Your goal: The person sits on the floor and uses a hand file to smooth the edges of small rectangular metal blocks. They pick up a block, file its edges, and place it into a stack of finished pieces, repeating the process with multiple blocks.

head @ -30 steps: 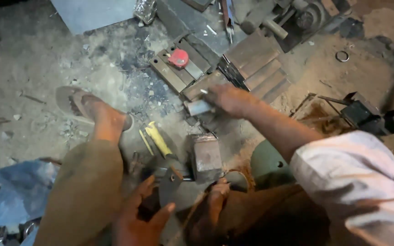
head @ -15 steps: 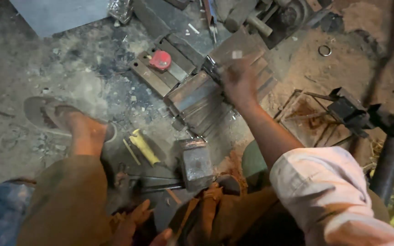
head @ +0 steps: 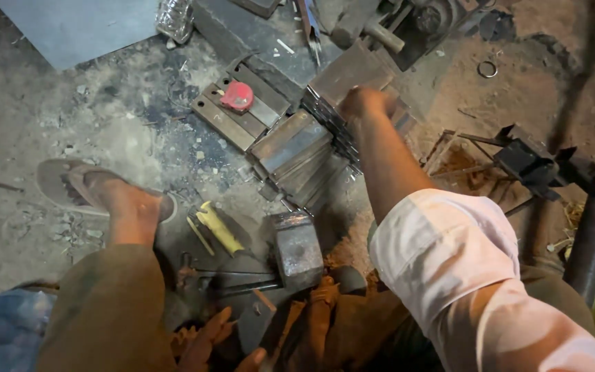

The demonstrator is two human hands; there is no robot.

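Steel is everywhere on this dusty ground, and we take the stack of flat steel plates (head: 296, 155) in the middle as our landmark. Beyond the stack, a second pile of plates (head: 352, 69) lies higher in the view, and our right hand (head: 366, 103) rests on its near edge. The fingers are curled down over the plates; whether they really grip one plate, we cannot tell, because the back of the hand hides them. The white sleeve (head: 442, 255) covers the upper arm on the right of the stack.

Below the stack, near the bottom edge, our left hand (head: 208, 341) is half open, with fingers loosely bent beside a dark flat metal piece (head: 256, 324). If it touches this piece, we cannot say surely.

Just under the stack stands a heavy grey metal block (head: 297, 248). Left of this block lies a tool with a yellow handle (head: 218, 227), and further left our foot in a sandal (head: 105, 196) presses the ground.

Left of the stack and a little above, a small red round object (head: 237, 96) sits on dark grooved bars (head: 239, 114); any label on it is too small to make out. Far right of the stack, a small metal ring (head: 487, 69) lies alone on the brown soil.
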